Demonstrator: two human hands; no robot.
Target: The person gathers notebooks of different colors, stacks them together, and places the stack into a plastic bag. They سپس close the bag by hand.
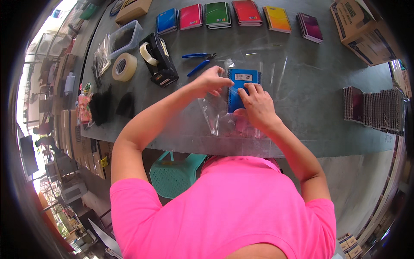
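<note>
I can't tell if the curled left hand (210, 82) grips the blue, rectangular, spiral-bound notebook (234, 98) under the right hand (260, 105), its fingers loosely bent.

We lose the near right part of the blue spiral notebook (235, 97) under the right hand (260, 105), and we cannot tell whether the left hand (212, 81) touches its left edge. The print on its white label (243, 77) is too small for us to read. The green stool (172, 179) runs out of sight beneath the tabletop (310, 121) and behind the pink shirt (224, 203), which our view's near edge cuts off. The far edge crops the cardboard box (360, 34) at far right.
</note>
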